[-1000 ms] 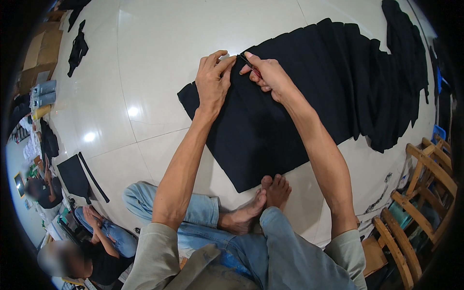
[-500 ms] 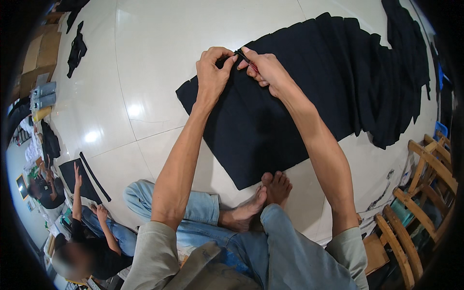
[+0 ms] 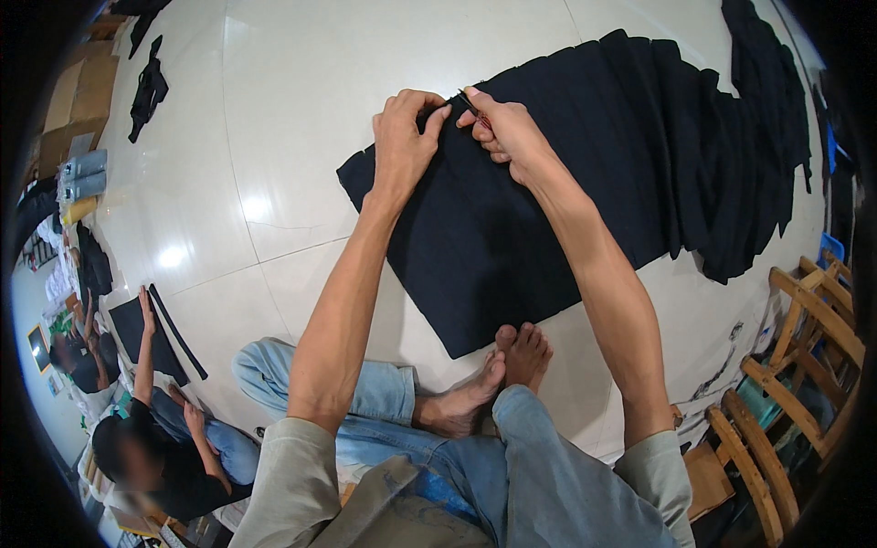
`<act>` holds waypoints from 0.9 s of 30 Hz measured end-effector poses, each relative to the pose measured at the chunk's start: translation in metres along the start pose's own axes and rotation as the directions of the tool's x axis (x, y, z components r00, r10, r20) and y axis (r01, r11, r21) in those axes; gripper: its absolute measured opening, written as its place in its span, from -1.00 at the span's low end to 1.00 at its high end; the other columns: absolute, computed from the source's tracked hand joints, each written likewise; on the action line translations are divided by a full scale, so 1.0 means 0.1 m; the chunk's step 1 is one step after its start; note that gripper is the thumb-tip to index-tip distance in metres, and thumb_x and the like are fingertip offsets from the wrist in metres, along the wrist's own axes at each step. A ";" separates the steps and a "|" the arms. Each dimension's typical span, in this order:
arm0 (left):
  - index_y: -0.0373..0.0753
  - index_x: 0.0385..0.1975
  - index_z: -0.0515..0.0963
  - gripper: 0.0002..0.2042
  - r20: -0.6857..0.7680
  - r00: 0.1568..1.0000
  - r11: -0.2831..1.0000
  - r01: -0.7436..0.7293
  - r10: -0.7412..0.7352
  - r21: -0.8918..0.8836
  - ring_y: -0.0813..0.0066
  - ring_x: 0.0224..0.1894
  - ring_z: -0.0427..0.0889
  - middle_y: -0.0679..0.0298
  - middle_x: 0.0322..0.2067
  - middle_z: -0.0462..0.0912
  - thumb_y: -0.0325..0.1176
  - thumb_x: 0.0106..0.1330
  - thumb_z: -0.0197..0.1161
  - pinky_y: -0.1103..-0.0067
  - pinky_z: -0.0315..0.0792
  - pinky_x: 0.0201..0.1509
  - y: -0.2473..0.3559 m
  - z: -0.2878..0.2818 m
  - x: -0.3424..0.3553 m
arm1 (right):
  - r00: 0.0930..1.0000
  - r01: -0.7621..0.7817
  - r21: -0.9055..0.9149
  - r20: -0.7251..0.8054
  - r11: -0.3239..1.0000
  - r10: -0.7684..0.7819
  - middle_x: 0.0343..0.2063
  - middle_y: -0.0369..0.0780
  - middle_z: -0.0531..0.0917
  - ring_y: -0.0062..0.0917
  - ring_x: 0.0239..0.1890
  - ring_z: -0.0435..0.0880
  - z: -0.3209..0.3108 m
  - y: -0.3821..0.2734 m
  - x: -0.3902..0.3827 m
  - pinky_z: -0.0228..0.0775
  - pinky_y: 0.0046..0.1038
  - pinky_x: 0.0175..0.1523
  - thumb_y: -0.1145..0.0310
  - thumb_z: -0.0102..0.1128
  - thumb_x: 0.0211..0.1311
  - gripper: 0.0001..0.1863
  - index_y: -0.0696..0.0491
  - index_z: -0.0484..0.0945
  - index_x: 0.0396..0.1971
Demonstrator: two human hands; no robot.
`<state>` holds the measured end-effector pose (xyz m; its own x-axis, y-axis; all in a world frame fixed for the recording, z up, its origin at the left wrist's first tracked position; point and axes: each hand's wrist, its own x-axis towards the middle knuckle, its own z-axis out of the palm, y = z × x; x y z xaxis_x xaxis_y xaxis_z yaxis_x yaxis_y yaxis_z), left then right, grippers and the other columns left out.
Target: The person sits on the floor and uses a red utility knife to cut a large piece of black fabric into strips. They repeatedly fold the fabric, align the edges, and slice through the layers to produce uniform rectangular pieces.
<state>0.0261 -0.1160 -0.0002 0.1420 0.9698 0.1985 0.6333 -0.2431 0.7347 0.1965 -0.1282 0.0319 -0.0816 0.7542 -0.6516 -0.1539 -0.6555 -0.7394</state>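
Black fabric pieces (image 3: 493, 247) lie on the floor before me in a long overlapping row, fanning out to the right. At the far edge of the front piece, my left hand (image 3: 402, 137) is closed, thumb and forefinger pinching the cloth. Just right of it, my right hand (image 3: 512, 137) is wrapped round small snips (image 3: 480, 117) with red handles and dark tips, which point toward the far edge. The snips' blades are mostly too small to make out. Between the two hands there is a narrow gap.
Wooden stools or chair frames (image 3: 795, 320) crowd the right side. At the left, another person (image 3: 174, 457) sits with a hand on a black cloth piece (image 3: 146, 338); a further person is behind. Cardboard boxes (image 3: 82, 100) stand far left. My bare feet (image 3: 475, 393) are by the fabric's near edge.
My right hand with the snips has drawn slightly right, away from my left hand, which still pinches the edge. The neighbouring person's hands have moved a little apart.
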 end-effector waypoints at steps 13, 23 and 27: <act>-0.29 -0.22 0.70 -0.80 0.298 0.892 0.916 0.386 -0.340 -0.111 0.62 -0.35 0.50 0.34 -0.44 0.65 -0.30 0.30 0.37 0.58 0.40 -0.24 -0.14 -0.60 -0.03 | 0.992 -0.023 -0.017 0.120 1.000 0.025 -0.71 -0.50 0.30 -0.85 -0.74 0.11 0.36 0.17 -0.14 -0.12 -0.68 -0.66 -0.03 -0.01 0.53 -0.49 0.16 0.61 -0.32; -0.27 -0.23 0.71 -0.82 0.259 0.908 0.925 0.364 -0.328 -0.105 0.62 -0.39 0.47 0.37 -0.47 0.64 -0.32 0.29 0.35 0.58 0.39 -0.25 -0.12 -0.58 -0.06 | 0.995 -0.062 -0.025 0.080 0.998 0.064 -0.69 -0.44 0.33 -0.77 -0.71 0.11 0.43 0.16 -0.04 -0.10 -0.58 -0.63 0.00 -0.02 0.49 -0.48 0.20 0.62 -0.37; -0.27 -0.23 0.71 -0.83 0.239 0.917 0.929 0.353 -0.319 -0.116 0.59 -0.32 0.52 0.34 -0.40 0.68 -0.33 0.29 0.35 0.56 0.42 -0.17 -0.15 -0.56 -0.07 | 0.991 -0.086 -0.035 0.095 0.996 0.089 -0.70 -0.47 0.33 -0.81 -0.72 0.10 0.41 0.15 -0.02 -0.12 -0.62 -0.64 0.00 -0.01 0.51 -0.51 0.14 0.62 -0.36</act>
<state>-0.0270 -0.1201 0.0235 0.1104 0.9721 -0.2072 0.5499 0.1139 0.8274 0.1537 -0.1377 0.0294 -0.1884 0.6935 -0.6953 -0.1120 -0.7186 -0.6863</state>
